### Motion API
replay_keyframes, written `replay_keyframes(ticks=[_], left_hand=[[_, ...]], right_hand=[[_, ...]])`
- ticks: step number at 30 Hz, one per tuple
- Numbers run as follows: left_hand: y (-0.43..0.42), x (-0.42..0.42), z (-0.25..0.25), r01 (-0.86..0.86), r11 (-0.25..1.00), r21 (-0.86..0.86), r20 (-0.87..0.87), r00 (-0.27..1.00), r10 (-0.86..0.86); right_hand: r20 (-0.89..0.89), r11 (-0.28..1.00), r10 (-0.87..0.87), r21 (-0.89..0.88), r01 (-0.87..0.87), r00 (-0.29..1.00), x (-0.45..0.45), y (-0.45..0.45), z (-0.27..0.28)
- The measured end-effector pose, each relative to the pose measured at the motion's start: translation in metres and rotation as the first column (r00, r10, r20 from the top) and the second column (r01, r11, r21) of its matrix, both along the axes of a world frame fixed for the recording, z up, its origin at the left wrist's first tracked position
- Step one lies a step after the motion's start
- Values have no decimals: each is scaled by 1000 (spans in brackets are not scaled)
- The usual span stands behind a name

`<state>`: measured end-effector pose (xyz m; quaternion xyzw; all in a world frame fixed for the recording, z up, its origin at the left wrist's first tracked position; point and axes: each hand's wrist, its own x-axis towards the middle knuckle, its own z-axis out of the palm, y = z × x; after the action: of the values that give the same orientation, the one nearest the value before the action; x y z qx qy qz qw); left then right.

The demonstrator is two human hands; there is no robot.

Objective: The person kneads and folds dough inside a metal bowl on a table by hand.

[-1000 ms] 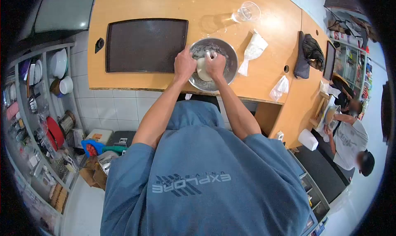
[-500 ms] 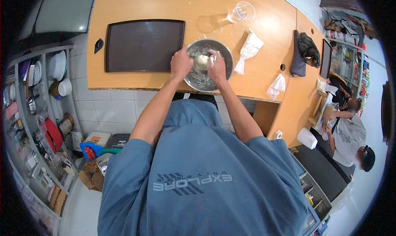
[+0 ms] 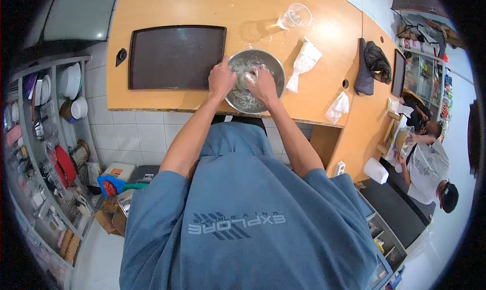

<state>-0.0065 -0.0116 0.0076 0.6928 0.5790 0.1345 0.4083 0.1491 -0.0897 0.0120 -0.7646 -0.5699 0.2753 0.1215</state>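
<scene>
A steel mixing bowl (image 3: pixel 248 105) stands near the front edge of the wooden table, its inside smeared with flour. My left hand (image 3: pixel 221 80) is closed on the bowl's left rim. Inside the bowl, my right hand (image 3: pixel 262 84) has its fingers curled round a pale lump of dough (image 3: pixel 244 80), which they largely cover. Whitish residue coats the fingers of that hand.
Left of the bowl lies a dark baking tray (image 3: pixel 177 57). A clear plastic cup (image 3: pixel 295 16), a white bag (image 3: pixel 305 62) and a smaller bag (image 3: pixel 337 107) are to the right. Two people sit at far right. Shelves (image 3: pixel 50 138) stand at left.
The bowl and my left hand have shifted slightly left in view. My right hand has moved from the bowl's right side toward its middle, over the dough.
</scene>
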Motion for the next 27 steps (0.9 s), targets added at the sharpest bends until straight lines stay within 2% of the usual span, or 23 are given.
replay_keyframes(ticks=[6, 9, 12, 15, 18, 21, 24, 27], left_hand=[[-1, 1, 0, 10, 1000, -15, -13, 1000, -11], [-1, 0, -4, 29, 999, 22, -1, 1000, -29], [-1, 0, -4, 39, 999, -3, 4, 999, -39], [0, 0, -1, 37, 999, 13, -5, 999, -37], [0, 2, 1, 22, 999, 28, -12, 1000, -22], [2, 2, 0, 37, 999, -5, 25, 999, -37], [3, 2, -2, 34, 997, 66, 31, 999, -36], [3, -1, 0, 40, 996, 79, 67, 997, -45]], right_hand=[[35, 981, -94, -166, 98, 995, -14, 9, 3], [260, 971, -93, -191, 146, 961, -23, 7, 15], [182, 957, -14, -281, 66, 983, -19, 8, 7], [182, 976, 70, -215, -30, 981, -23, 6, 6], [204, 990, 43, -142, -14, 978, -24, 12, 3], [293, 997, -26, 73, 5, 956, -30, 7, -16], [381, 974, -26, 218, -62, 924, -31, 4, -28], [405, 975, -84, 221, -8, 910, -36, 9, -30]])
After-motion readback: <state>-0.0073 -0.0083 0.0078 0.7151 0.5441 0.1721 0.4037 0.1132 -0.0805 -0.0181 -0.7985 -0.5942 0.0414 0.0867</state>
